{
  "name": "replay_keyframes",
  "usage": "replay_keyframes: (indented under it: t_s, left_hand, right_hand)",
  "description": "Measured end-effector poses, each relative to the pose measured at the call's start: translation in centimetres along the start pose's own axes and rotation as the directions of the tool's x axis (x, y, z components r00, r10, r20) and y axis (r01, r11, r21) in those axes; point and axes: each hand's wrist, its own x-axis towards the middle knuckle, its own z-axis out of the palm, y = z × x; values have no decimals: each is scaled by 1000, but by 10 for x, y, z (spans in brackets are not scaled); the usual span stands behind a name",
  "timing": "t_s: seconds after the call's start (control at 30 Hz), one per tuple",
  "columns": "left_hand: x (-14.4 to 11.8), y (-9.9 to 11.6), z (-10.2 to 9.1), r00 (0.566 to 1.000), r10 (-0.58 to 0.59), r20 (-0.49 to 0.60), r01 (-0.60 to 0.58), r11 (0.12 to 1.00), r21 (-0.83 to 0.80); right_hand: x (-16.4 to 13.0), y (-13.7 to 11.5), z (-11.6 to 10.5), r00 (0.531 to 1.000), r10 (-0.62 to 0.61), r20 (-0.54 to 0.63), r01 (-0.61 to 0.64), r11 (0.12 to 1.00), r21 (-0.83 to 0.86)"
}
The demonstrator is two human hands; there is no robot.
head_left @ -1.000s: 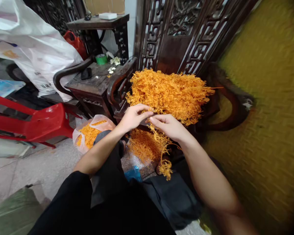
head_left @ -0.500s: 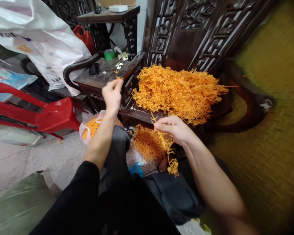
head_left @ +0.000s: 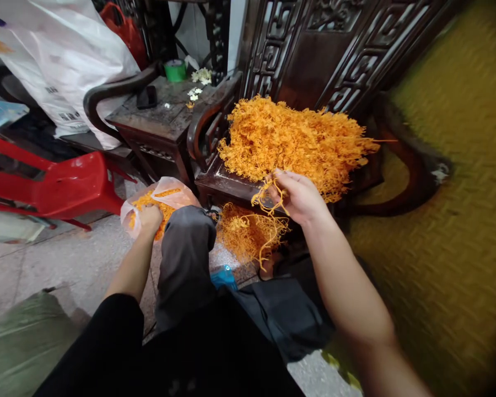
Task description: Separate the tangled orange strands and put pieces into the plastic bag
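My left hand (head_left: 149,219) is down in the mouth of a pinkish-white plastic bag (head_left: 186,194), among loose orange pieces (head_left: 165,212). Its fingertips are hidden there. My right hand (head_left: 300,194) pinches a thin, branching orange sprig (head_left: 268,207) whose curved stem hangs downward. Just behind that hand, a large heap of frilly orange sprigs (head_left: 297,140) lies on the dark wooden chair seat (head_left: 227,184). Below the seat, near the floor, sits a tangle of thin orange stems (head_left: 248,234), partly behind the held sprig.
A dark side table (head_left: 152,124) holds green tape (head_left: 175,70), a black phone (head_left: 146,97) and small pale flower-like bits (head_left: 195,94). At left stand a red plastic chair (head_left: 74,184) and a big white sack (head_left: 74,71). A blue plastic piece (head_left: 224,277) lies between my legs.
My left hand has gone from beside the side table down into the plastic bag. My right hand has risen slightly, and the sprig hangs differently. The view has shifted a little.
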Motion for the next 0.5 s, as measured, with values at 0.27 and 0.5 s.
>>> replay_keyframes:
  t_s: [0.27,0.5]
  left_hand:
    - [17,-15,-27,998,-12,-64,20,992,125]
    - [-65,90,-90,832,370,-412,-527,761,-380]
  right_hand:
    - [3,-6,-1,998,-39,40,38,999,9]
    - [1,-4,11,991,-46,127,44,999,15]
